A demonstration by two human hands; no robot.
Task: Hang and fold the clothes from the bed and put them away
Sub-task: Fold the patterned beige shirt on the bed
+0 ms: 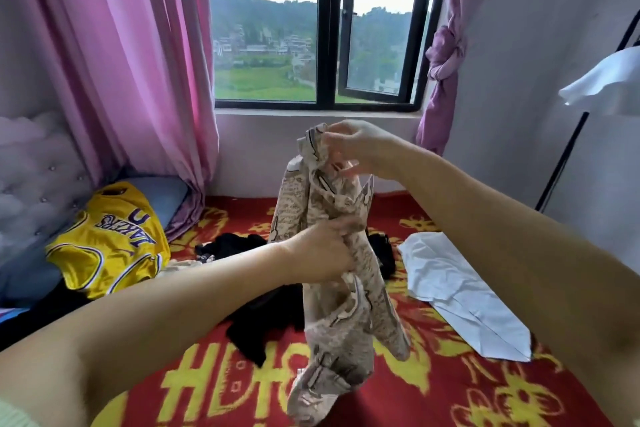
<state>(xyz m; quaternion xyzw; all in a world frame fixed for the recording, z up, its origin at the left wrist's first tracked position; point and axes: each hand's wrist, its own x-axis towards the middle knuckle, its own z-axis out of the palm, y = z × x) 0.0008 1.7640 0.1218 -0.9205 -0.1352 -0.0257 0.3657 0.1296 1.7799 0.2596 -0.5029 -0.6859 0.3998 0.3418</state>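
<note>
Hands first: the left hand (317, 251) grips the beige printed garment (337, 274) around its middle, fingers curled into the bunched cloth, while the right hand (353, 149), up at about one o'clock from it, pinches the top edge near what looks like a collar. The garment hangs twisted between them, clear above the bed (433, 388). At nine o'clock lies a yellow jersey (107, 243); a black heap (263, 315) sits directly behind the garment; a white shirt (460, 295) lies flat at three o'clock. To do this step well, I judge the hands should find both shoulders or seams, shake the twist out, then spread it flat on bare bedspread before folding
</note>
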